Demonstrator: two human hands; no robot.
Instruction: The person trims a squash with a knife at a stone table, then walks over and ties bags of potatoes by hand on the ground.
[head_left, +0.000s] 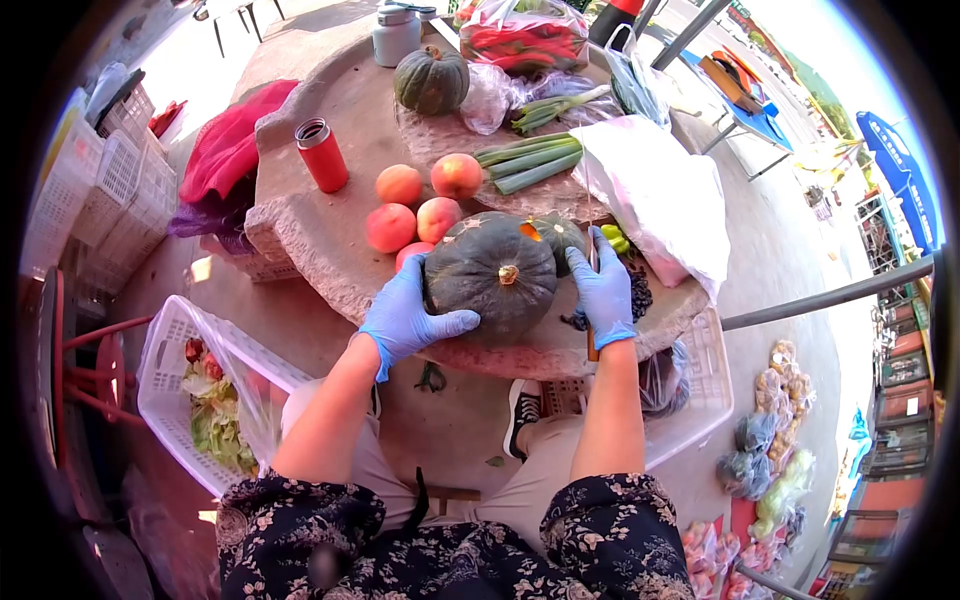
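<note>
A large dark green pumpkin [485, 285] with a tan stem sits at the near edge of the stone table. My left hand [412, 312], in a blue glove, grips its left side, thumb across the front. My right hand [605, 290], also gloved, is closed around a knife [593, 345]; its brown handle shows below the palm and the thin blade points away from me. Behind the big pumpkin, partly hidden, lies a smaller green pumpkin [563, 238], with an orange patch beside it. Dark grapes [640, 290] and green peppers [615, 238] lie right of my right hand.
Several peaches [398, 185], a red flask [321, 155], leeks [535, 160] and a white bag [665, 190] cover the stone table [300, 235]. Another pumpkin [431, 80] stands farther back. A white crate [165, 400] is at lower left, another crate [705, 400] at right.
</note>
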